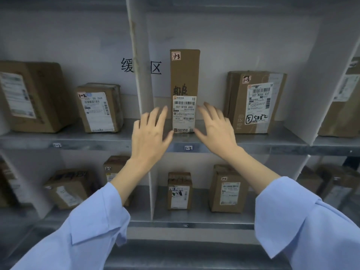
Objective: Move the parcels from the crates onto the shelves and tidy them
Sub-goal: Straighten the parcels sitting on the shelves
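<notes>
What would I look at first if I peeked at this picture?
Probably the tall, thin parcel standing upright in the middle compartment of the upper shelf. The left hand and right hand spread open on either side of its lower end. A wider parcel sits to its right.

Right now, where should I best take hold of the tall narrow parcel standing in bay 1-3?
Probably by its two side faces, in the lower half, one hand from each side. The tall parcel stands upright on a small base, so a high grip could tip it. Both sides are free, and the left hand and right hand flank it, open.
</notes>
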Action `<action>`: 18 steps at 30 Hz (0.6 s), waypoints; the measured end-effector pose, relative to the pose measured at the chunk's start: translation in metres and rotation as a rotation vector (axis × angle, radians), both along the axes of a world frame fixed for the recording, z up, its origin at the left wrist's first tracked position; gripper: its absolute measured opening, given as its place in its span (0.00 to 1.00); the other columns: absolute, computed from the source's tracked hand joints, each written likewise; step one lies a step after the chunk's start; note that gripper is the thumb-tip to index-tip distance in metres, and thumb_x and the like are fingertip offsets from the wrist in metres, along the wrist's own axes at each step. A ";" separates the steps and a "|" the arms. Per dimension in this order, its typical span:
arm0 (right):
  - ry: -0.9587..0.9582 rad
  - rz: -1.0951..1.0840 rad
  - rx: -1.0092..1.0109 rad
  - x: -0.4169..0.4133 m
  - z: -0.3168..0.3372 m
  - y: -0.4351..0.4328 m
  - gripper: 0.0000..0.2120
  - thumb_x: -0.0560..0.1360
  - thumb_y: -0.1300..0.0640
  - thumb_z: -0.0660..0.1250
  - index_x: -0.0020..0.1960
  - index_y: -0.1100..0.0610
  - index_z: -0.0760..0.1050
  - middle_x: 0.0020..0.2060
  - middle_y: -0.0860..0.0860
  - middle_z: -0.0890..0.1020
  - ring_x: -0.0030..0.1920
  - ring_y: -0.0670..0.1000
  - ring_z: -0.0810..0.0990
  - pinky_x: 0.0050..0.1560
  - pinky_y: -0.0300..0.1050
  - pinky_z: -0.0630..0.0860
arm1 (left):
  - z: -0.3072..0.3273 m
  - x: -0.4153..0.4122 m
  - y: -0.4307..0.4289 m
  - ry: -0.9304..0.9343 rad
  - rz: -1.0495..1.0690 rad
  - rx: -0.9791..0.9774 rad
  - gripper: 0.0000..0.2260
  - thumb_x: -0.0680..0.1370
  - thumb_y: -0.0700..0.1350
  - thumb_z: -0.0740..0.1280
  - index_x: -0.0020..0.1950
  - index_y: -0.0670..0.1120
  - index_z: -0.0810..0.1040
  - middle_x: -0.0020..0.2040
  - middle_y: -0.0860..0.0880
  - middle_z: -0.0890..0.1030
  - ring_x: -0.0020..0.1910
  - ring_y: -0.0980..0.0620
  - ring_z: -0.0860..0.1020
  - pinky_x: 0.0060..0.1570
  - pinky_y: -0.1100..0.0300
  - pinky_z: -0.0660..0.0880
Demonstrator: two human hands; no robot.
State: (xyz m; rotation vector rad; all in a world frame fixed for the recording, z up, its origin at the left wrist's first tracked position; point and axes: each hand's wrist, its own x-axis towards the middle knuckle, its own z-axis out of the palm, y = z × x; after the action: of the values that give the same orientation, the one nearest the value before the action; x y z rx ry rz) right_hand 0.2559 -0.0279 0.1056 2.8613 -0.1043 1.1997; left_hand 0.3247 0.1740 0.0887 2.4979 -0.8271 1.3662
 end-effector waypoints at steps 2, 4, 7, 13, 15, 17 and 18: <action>-0.002 0.012 -0.026 -0.011 -0.003 0.008 0.31 0.76 0.47 0.68 0.75 0.56 0.64 0.73 0.57 0.67 0.68 0.61 0.69 0.57 0.58 0.74 | -0.002 -0.014 0.017 -0.005 0.046 0.013 0.29 0.79 0.58 0.57 0.78 0.47 0.60 0.73 0.46 0.68 0.63 0.43 0.70 0.56 0.50 0.69; 0.005 0.024 -0.040 -0.020 -0.008 0.016 0.32 0.77 0.46 0.66 0.76 0.55 0.62 0.74 0.57 0.67 0.69 0.61 0.69 0.58 0.57 0.73 | -0.006 -0.026 0.035 0.012 0.093 0.024 0.29 0.80 0.58 0.54 0.79 0.48 0.58 0.75 0.45 0.66 0.63 0.43 0.70 0.56 0.49 0.68; 0.024 0.064 -0.048 -0.028 -0.012 0.038 0.33 0.78 0.46 0.64 0.78 0.54 0.59 0.75 0.56 0.65 0.69 0.60 0.68 0.60 0.56 0.72 | -0.010 -0.038 0.067 0.062 0.151 0.044 0.31 0.79 0.60 0.52 0.80 0.49 0.56 0.77 0.46 0.62 0.65 0.42 0.68 0.58 0.47 0.68; 0.021 0.190 -0.054 -0.031 -0.009 0.095 0.34 0.79 0.46 0.64 0.80 0.53 0.55 0.76 0.54 0.64 0.70 0.59 0.68 0.62 0.55 0.72 | -0.011 -0.037 0.126 0.115 0.226 0.052 0.33 0.78 0.63 0.53 0.80 0.50 0.55 0.79 0.46 0.60 0.66 0.39 0.67 0.60 0.44 0.67; 0.017 0.230 -0.079 -0.026 -0.006 0.116 0.34 0.79 0.46 0.64 0.80 0.53 0.56 0.76 0.54 0.64 0.69 0.58 0.68 0.60 0.54 0.73 | -0.011 -0.031 0.145 0.128 0.246 0.034 0.34 0.78 0.63 0.53 0.80 0.50 0.54 0.79 0.46 0.60 0.66 0.39 0.67 0.60 0.44 0.67; 0.015 0.261 -0.101 -0.017 -0.005 0.138 0.34 0.79 0.46 0.63 0.79 0.54 0.56 0.76 0.54 0.65 0.68 0.57 0.69 0.57 0.54 0.75 | -0.011 -0.021 0.165 0.133 0.268 0.023 0.34 0.78 0.63 0.54 0.80 0.50 0.53 0.79 0.46 0.60 0.66 0.39 0.67 0.60 0.44 0.66; 0.013 0.272 -0.106 -0.011 -0.004 0.149 0.34 0.79 0.46 0.64 0.79 0.54 0.56 0.76 0.54 0.65 0.68 0.57 0.69 0.56 0.53 0.75 | -0.012 -0.015 0.176 0.133 0.280 0.019 0.34 0.78 0.63 0.54 0.80 0.50 0.53 0.79 0.46 0.59 0.66 0.40 0.67 0.60 0.45 0.66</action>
State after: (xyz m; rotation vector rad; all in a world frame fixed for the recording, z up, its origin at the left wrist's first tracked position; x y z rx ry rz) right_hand 0.2444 0.1206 0.1014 2.8565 0.3483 1.1841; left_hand 0.3102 0.3500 0.0769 2.7662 -0.4796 1.2541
